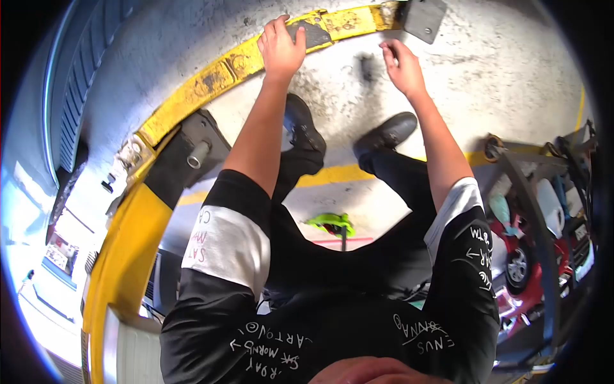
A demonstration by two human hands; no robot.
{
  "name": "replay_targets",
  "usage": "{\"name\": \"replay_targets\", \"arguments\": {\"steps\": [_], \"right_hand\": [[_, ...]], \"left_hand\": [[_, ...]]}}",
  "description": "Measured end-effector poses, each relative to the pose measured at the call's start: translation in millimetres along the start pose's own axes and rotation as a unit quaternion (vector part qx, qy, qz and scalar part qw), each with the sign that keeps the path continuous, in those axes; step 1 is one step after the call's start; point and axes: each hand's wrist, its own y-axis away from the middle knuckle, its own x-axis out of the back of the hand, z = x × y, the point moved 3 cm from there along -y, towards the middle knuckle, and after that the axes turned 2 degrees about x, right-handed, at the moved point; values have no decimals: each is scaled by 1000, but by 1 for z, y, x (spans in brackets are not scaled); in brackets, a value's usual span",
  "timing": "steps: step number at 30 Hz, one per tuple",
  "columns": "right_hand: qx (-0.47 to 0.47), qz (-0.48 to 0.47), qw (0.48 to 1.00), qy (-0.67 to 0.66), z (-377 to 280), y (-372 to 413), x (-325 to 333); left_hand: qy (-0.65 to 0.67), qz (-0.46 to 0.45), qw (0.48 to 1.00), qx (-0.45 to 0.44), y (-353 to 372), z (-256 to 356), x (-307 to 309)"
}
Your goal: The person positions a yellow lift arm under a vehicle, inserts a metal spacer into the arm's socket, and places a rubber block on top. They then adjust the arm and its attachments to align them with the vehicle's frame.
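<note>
My left hand (282,51) rests on a long yellow steel arm, like a car lift's arm (192,93), its fingers spread over a grey patch on top. To the right, my right hand (404,69) hangs over the floor below the arm's far end, fingers loosely curled with a gap to the thumb and nothing visible in it. A small dark blurred thing (366,68) shows against the floor left of that hand. At the arm's far end sits a dark metal plate (424,20). My black shoes (387,132) stand on the floor beneath.
A yellow lift post (121,256) rises at left, near a dark bracket with a metal pin (199,155). Bright green item (332,224) lies on the floor between my legs. A dark metal frame (534,237) and red vehicle (521,281) are at right; yellow floor line (332,175) crosses.
</note>
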Motion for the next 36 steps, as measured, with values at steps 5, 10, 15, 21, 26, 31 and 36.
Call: {"name": "replay_targets", "arguments": {"steps": [5, 10, 15, 21, 26, 31, 36], "right_hand": [[111, 196, 972, 60, 8, -35, -57], [138, 333, 932, 43, 29, -88, -75], [91, 313, 940, 103, 16, -83, -76], [74, 239, 968, 35, 7, -60, -69], [81, 237, 964, 93, 12, -46, -78], [73, 229, 969, 58, 12, -52, -65], [57, 219, 974, -16, 29, -70, -45]], "left_hand": [[-73, 74, 992, -65, -11, -16, -69], [-89, 129, 985, -68, -15, -4, -74], [-108, 93, 988, -51, -13, -7, -73], [-128, 75, 988, -42, -9, 2, -67], [-138, 61, 988, -27, -6, 2, -66], [-158, -20, 987, 0, -11, 1, -60], [-110, 6, 990, -84, -11, 11, -66]]}}
